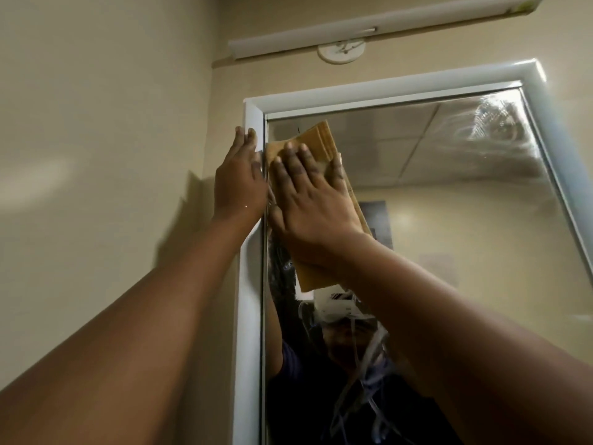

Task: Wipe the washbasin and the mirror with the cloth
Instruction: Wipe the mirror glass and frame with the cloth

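The mirror [449, 220] hangs on a beige wall in a white frame [250, 284], and I look up at it. A tan folded cloth [321, 139] lies flat against the glass near the top left corner. My right hand [311, 200] presses the cloth to the mirror with fingers spread. My left hand [240, 181] rests flat on the left side of the frame, fingers straight, holding nothing. Streaks show at the mirror's top right. The washbasin is out of view.
A long white light fixture [369, 27] runs along the wall above the mirror, with a round white mount [340, 51] under it. The beige wall [96, 155] stretches to the left. The mirror reflects a person, the ceiling and a far wall.
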